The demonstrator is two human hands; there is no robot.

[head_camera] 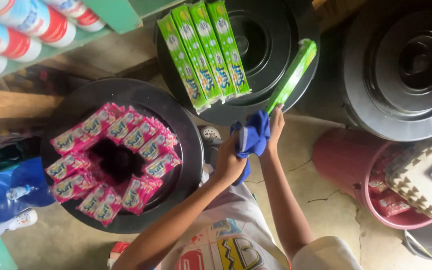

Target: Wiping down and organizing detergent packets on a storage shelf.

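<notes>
Cracked concrete floor (pixel 326 200) carries black bin lids (pixel 186 130); right hand (pixel 276 122) pinches a green soap bar (pixel 292 75) by its lower end, above the far lid beside four green bars (pixel 203 52); left hand (pixel 231 162) grips a blue cloth (pixel 255 132) touching it; pink sachets (pixel 111 160) ring the near lid

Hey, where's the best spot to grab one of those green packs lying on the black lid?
Probably the near end of the rightmost green pack, from the open lid side. The packs lie flat, side by side and touching, so only that pack's right edge is free. A pinch across its narrow width should lift it.
</notes>
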